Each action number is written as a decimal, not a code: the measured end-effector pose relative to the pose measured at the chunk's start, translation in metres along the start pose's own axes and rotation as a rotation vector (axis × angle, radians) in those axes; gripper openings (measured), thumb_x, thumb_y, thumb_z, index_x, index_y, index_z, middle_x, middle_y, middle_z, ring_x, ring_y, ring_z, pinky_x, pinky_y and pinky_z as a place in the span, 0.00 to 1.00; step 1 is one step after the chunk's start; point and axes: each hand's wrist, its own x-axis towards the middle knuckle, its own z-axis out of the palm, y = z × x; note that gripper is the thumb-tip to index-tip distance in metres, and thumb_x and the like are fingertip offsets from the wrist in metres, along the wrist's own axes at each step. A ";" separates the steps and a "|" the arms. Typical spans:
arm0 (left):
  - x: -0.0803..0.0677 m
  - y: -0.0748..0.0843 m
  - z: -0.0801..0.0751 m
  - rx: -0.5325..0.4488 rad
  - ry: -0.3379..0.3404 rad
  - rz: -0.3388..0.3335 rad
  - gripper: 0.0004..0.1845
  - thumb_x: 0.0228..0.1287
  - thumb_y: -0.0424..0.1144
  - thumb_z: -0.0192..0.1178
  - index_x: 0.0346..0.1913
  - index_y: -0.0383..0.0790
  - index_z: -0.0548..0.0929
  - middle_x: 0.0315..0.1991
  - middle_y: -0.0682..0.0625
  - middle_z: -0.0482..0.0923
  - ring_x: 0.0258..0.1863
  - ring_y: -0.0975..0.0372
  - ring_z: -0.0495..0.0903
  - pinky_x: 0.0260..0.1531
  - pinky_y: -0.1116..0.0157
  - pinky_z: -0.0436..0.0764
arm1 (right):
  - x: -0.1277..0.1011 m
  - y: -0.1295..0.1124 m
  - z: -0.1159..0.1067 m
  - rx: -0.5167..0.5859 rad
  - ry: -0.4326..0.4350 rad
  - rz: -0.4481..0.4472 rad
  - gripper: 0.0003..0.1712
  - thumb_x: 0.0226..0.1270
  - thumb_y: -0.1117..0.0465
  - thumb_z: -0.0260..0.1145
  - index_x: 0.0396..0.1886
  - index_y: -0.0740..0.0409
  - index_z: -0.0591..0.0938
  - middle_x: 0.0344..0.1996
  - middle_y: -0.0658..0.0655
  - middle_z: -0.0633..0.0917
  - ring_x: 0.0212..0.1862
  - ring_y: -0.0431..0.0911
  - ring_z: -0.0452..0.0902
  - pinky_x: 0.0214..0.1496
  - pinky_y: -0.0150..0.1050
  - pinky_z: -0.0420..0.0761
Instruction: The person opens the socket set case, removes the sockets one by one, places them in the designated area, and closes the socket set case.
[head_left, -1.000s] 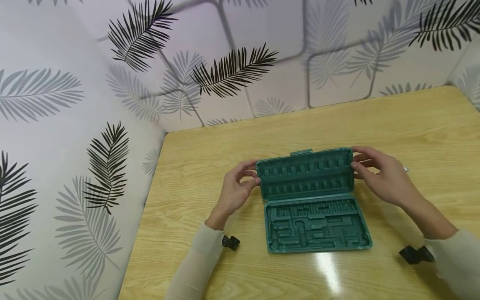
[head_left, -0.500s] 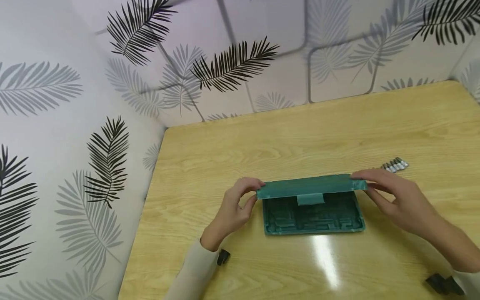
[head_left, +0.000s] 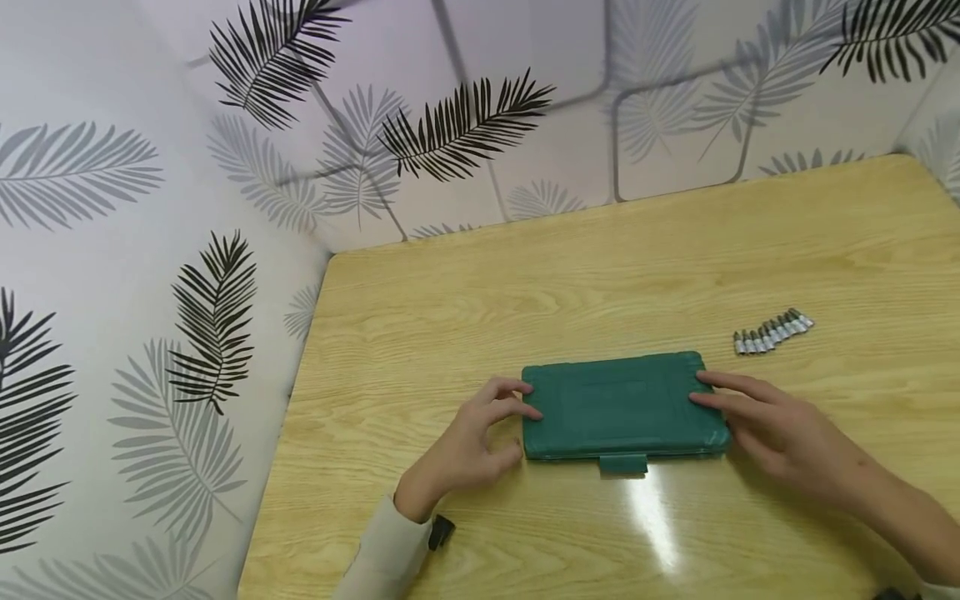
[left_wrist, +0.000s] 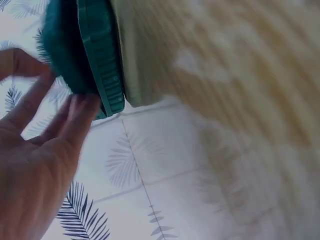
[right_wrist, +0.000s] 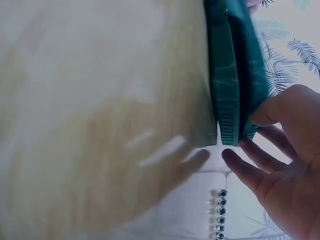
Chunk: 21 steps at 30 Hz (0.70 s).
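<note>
A green plastic tool case [head_left: 611, 408] lies flat on the wooden table, lid down over its base. Its latch tab [head_left: 624, 464] sticks out at the near edge. The left hand [head_left: 472, 442] rests fingertips on the lid's left end, thumb just beside the case. At the other end, two fingertips of the right hand [head_left: 787, 437] touch the lid, with the thumb low by the side. Both wrist views show a dark gap between lid and base: the left hand [left_wrist: 45, 140] has fingers at the case's end, and the right hand [right_wrist: 295, 165] has its thumb against the lid.
Several small silver bits [head_left: 772, 332] with dark tips lie in a row behind the right hand. The wooden table [head_left: 450, 300] ends at a leaf-patterned wall [head_left: 555, 142] at the back and left.
The lid has swung down toward the person from upright, covering the moulded inside. Both hands came down with it and now touch its top. The row of bits has come into full view.
</note>
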 end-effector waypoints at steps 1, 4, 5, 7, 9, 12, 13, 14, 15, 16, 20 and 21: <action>0.000 0.001 0.001 -0.003 -0.013 -0.020 0.17 0.70 0.28 0.67 0.59 0.43 0.88 0.73 0.43 0.73 0.67 0.51 0.78 0.65 0.51 0.82 | -0.001 -0.001 0.001 -0.001 -0.011 0.007 0.31 0.66 0.75 0.75 0.68 0.52 0.87 0.80 0.40 0.73 0.81 0.21 0.56 0.70 0.11 0.61; 0.001 0.003 0.004 0.032 -0.025 -0.063 0.20 0.69 0.39 0.77 0.61 0.44 0.86 0.72 0.45 0.71 0.70 0.52 0.73 0.70 0.49 0.78 | -0.001 -0.004 0.002 0.017 -0.027 0.030 0.47 0.45 0.83 0.79 0.68 0.52 0.87 0.81 0.43 0.73 0.81 0.21 0.56 0.72 0.11 0.59; 0.003 0.003 0.004 0.046 -0.027 -0.078 0.23 0.66 0.42 0.80 0.62 0.45 0.85 0.72 0.45 0.70 0.71 0.51 0.71 0.72 0.48 0.77 | -0.001 -0.005 0.002 0.032 -0.035 0.041 0.46 0.45 0.82 0.79 0.68 0.51 0.87 0.81 0.44 0.73 0.81 0.21 0.56 0.72 0.11 0.58; 0.007 0.002 0.003 0.075 -0.029 -0.093 0.28 0.62 0.44 0.83 0.62 0.46 0.84 0.74 0.44 0.68 0.77 0.49 0.67 0.75 0.46 0.75 | 0.003 -0.008 0.001 0.048 -0.062 0.075 0.42 0.49 0.79 0.81 0.65 0.48 0.88 0.81 0.50 0.74 0.82 0.23 0.55 0.74 0.11 0.55; 0.012 0.000 0.000 0.090 -0.039 -0.092 0.30 0.58 0.44 0.86 0.60 0.46 0.83 0.79 0.41 0.64 0.81 0.46 0.63 0.77 0.43 0.73 | 0.010 -0.009 0.000 0.058 -0.098 0.115 0.36 0.51 0.74 0.84 0.60 0.43 0.89 0.80 0.55 0.74 0.82 0.26 0.57 0.74 0.11 0.53; 0.019 -0.004 -0.005 0.088 -0.072 -0.090 0.30 0.55 0.44 0.87 0.56 0.46 0.81 0.85 0.38 0.59 0.87 0.44 0.57 0.80 0.41 0.71 | 0.025 -0.010 -0.002 0.055 -0.159 0.151 0.28 0.53 0.62 0.89 0.51 0.38 0.87 0.79 0.62 0.75 0.82 0.43 0.65 0.73 0.10 0.48; 0.022 -0.004 -0.006 0.086 -0.085 -0.094 0.31 0.54 0.45 0.88 0.56 0.46 0.80 0.86 0.38 0.59 0.87 0.45 0.57 0.80 0.41 0.70 | 0.030 -0.010 -0.002 0.057 -0.171 0.151 0.27 0.53 0.59 0.90 0.48 0.38 0.86 0.78 0.63 0.76 0.80 0.50 0.69 0.73 0.10 0.47; 0.024 -0.005 -0.007 0.090 -0.100 -0.096 0.32 0.53 0.45 0.88 0.56 0.46 0.79 0.86 0.38 0.59 0.87 0.45 0.58 0.80 0.42 0.70 | 0.034 -0.009 -0.002 0.051 -0.189 0.154 0.28 0.52 0.55 0.91 0.48 0.38 0.85 0.77 0.64 0.77 0.78 0.55 0.71 0.73 0.10 0.47; 0.027 -0.005 -0.008 0.096 -0.115 -0.103 0.34 0.53 0.46 0.89 0.57 0.46 0.79 0.86 0.39 0.60 0.87 0.46 0.59 0.80 0.42 0.71 | 0.039 -0.009 -0.003 0.040 -0.209 0.155 0.29 0.51 0.51 0.92 0.49 0.39 0.84 0.76 0.64 0.78 0.76 0.59 0.73 0.75 0.13 0.52; 0.029 -0.004 -0.009 0.101 -0.128 -0.108 0.36 0.52 0.47 0.89 0.59 0.46 0.78 0.85 0.40 0.60 0.87 0.46 0.60 0.80 0.43 0.71 | 0.043 -0.009 -0.004 0.026 -0.231 0.162 0.32 0.50 0.47 0.92 0.52 0.41 0.84 0.76 0.63 0.79 0.74 0.62 0.75 0.76 0.17 0.58; 0.038 -0.002 -0.012 0.159 -0.178 -0.132 0.51 0.52 0.51 0.88 0.75 0.42 0.72 0.84 0.41 0.61 0.84 0.47 0.63 0.79 0.46 0.72 | 0.056 -0.010 -0.010 -0.013 -0.353 0.213 0.50 0.45 0.36 0.91 0.67 0.48 0.83 0.77 0.64 0.77 0.74 0.65 0.75 0.74 0.50 0.79; 0.040 -0.002 -0.014 0.179 -0.189 -0.143 0.55 0.52 0.52 0.88 0.79 0.41 0.69 0.84 0.41 0.61 0.83 0.48 0.63 0.79 0.47 0.73 | 0.060 -0.010 -0.011 -0.016 -0.383 0.224 0.53 0.45 0.35 0.91 0.69 0.50 0.83 0.77 0.65 0.76 0.75 0.65 0.75 0.70 0.59 0.80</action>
